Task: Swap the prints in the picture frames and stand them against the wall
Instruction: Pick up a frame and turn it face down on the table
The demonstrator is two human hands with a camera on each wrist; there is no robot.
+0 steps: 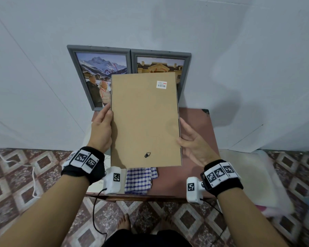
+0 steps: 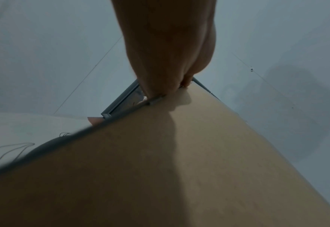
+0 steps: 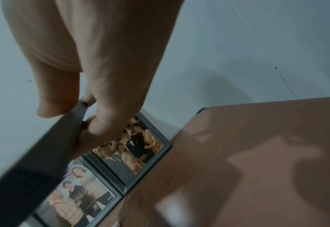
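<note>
I hold a picture frame (image 1: 144,122) above the table, its brown backing board facing me, with a barcode sticker (image 1: 161,84) near the top and a black hanger (image 1: 147,154) near the bottom. My left hand (image 1: 105,120) grips its left edge; in the left wrist view the fingers (image 2: 160,86) pinch the grey rim beside the board (image 2: 179,169). My right hand (image 1: 185,136) holds the right edge, thumb (image 3: 57,98) on top and fingers underneath. Two grey frames lean against the wall behind: a mountain print (image 1: 96,75) on the left and a building print (image 1: 169,65) on the right.
The small brown table (image 1: 198,172) stands against the pale wall. A blue checked cloth (image 1: 141,180) and a white sheet (image 1: 96,186) lie at its near side. On the patterned floor are a white cord (image 1: 25,166) to the left and pale bedding (image 1: 253,175) to the right.
</note>
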